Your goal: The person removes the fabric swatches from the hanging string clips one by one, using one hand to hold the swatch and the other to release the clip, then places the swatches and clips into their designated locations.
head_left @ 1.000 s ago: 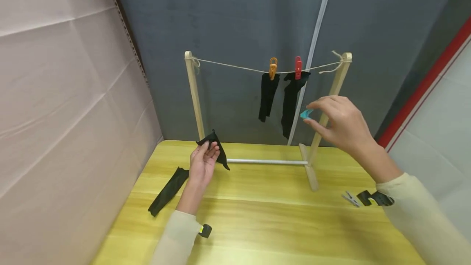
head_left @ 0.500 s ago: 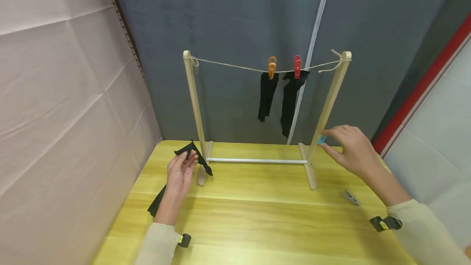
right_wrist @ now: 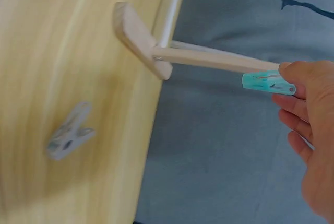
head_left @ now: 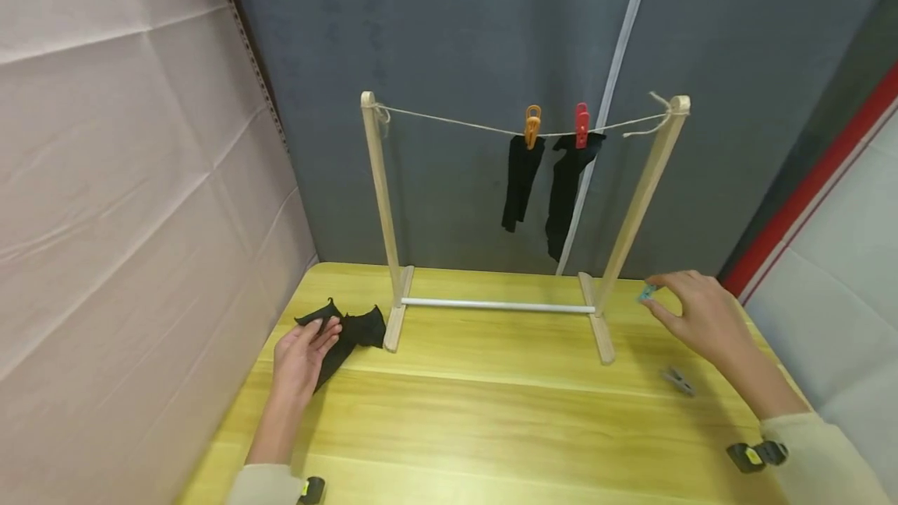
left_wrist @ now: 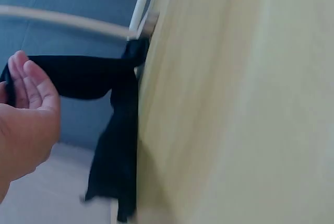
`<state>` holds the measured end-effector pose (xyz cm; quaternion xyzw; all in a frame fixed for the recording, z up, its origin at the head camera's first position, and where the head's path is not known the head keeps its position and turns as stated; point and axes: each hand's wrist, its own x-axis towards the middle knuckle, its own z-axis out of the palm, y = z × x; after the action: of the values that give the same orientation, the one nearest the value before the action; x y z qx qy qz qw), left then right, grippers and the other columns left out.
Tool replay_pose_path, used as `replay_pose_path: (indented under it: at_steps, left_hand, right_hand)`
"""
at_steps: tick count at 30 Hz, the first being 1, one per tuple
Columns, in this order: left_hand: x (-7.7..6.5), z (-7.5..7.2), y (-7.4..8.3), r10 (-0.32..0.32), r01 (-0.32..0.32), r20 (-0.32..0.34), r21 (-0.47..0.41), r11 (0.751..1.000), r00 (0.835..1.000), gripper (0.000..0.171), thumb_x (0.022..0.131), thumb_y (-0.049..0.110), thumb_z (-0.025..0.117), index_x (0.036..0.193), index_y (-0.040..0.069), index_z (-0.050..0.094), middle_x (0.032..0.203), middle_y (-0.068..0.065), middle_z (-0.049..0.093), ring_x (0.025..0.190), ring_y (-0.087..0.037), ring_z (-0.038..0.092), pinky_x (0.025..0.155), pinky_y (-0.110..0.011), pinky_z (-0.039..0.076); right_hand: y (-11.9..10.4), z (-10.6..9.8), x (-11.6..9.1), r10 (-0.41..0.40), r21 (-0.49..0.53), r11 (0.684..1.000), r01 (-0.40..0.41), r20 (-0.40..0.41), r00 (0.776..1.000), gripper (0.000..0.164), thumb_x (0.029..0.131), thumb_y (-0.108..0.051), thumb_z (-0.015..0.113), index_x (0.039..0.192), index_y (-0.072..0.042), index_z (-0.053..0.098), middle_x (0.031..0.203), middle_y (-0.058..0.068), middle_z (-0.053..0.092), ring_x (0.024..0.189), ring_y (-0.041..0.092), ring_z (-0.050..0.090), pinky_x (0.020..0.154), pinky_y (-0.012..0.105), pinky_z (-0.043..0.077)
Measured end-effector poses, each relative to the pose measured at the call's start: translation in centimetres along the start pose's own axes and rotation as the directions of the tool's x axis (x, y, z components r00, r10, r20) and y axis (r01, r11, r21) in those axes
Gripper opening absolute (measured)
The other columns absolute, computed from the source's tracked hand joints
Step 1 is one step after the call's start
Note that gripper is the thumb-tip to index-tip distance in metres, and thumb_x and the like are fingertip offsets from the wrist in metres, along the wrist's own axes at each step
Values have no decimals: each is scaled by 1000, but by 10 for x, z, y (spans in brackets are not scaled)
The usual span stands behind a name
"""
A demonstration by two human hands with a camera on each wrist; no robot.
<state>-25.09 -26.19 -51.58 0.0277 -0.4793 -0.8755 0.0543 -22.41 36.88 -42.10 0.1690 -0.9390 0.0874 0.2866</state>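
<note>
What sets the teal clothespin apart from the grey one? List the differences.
The teal clothespin is pinched in the right hand, off the table; the grey clothespin lies loose on the yellow table. The teal one is bright, the grey one dull and pale. Both are small plastic spring pegs, neither clipped on the line.

The table (head_left: 491, 427) is yellow-green wood with pale grain streaks. On it stands a light, unpainted wooden rack (head_left: 382, 201) with a white crossbar and a beige string. On that string hang an orange peg (head_left: 532, 125) and, right of it, a red peg (head_left: 581, 125), each over a plain black sock (head_left: 520, 181). Left of the rack, the sock (head_left: 347, 333) under the left hand (head_left: 300, 357) is black too. Right of the rack, the right hand (head_left: 701, 314) has a turquoise peg (right_wrist: 267, 83), and a peg (right_wrist: 68, 132) lying on the table looks grey, perhaps bluish. Both sleeves are cream.
</note>
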Motion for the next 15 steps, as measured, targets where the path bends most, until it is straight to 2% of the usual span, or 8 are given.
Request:
replay_pose_path:
  at_steps: [4, 8, 12, 15]
  left_hand:
    - [-9, -22, 6, -26, 26, -1, 88, 996, 1000, 15, 110, 14, 57, 111, 5, 69, 102, -3, 84, 96, -16, 81, 91, -28, 66]
    - [-17, -43, 12, -47, 43, 13, 225, 973, 999, 17, 111, 17, 56, 116, 6, 67, 104, 1, 83, 100, -13, 81, 93, -26, 65]
    - [-24, -56, 21, -85, 88, -23, 351, 932, 996, 16, 111, 19, 56, 117, 6, 64, 103, 3, 83, 97, -9, 80, 94, -25, 64]
    - [-28, -62, 26, -116, 135, -70, 474, 870, 991, 25, 111, 20, 56, 123, -1, 61, 100, 3, 83, 94, -8, 80, 92, -25, 65]
  right_hand:
    - [9, 6, -13, 31, 4, 1000, -31, 52, 998, 33, 85, -18, 88, 113, -5, 76, 109, 17, 79, 100, 45, 71, 76, 63, 57]
    - [18, 13, -28, 55, 18, 998, -57, 95, 994, 34, 85, -16, 88, 114, -3, 76, 109, 20, 79, 99, 46, 71, 78, 64, 57]
    - [26, 20, -42, 77, 24, 996, -81, 134, 988, 35, 85, -15, 87, 115, -2, 76, 109, 22, 78, 98, 47, 70, 77, 63, 58]
    - [31, 24, -52, 112, 29, 992, -119, 183, 977, 35, 87, -16, 86, 117, -1, 75, 107, 21, 79, 99, 48, 70, 77, 64, 58]
